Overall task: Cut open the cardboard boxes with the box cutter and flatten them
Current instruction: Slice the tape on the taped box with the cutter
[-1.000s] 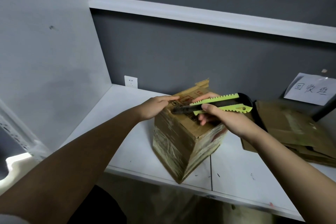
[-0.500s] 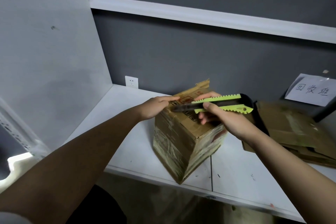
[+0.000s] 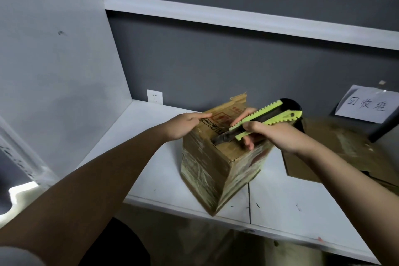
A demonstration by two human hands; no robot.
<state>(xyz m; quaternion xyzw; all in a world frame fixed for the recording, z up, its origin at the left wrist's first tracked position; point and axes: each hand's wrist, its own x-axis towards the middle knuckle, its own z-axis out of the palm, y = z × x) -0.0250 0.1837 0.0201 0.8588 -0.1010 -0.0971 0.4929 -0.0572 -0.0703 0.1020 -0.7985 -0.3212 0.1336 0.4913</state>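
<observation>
Cutting step: on the shelf (image 3: 164, 170), the left hand (image 3: 183, 124) lies flat on the box (image 3: 216, 164) while the right hand (image 3: 278, 136) grips the cutter (image 3: 265, 120), blade at the top seam, which likely needs slitting next.

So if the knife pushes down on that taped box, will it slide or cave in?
Probably it holds shape: the cardboard box looks square, with heavy tape wrapping its sides. It may slide on the smooth white shelf, sitting near the front edge, so the left hand resting on top helps. Its weight cannot be told.

Wall socket (image 3: 154, 96), paper sign (image 3: 367, 104), shelf (image 3: 280, 198).
</observation>
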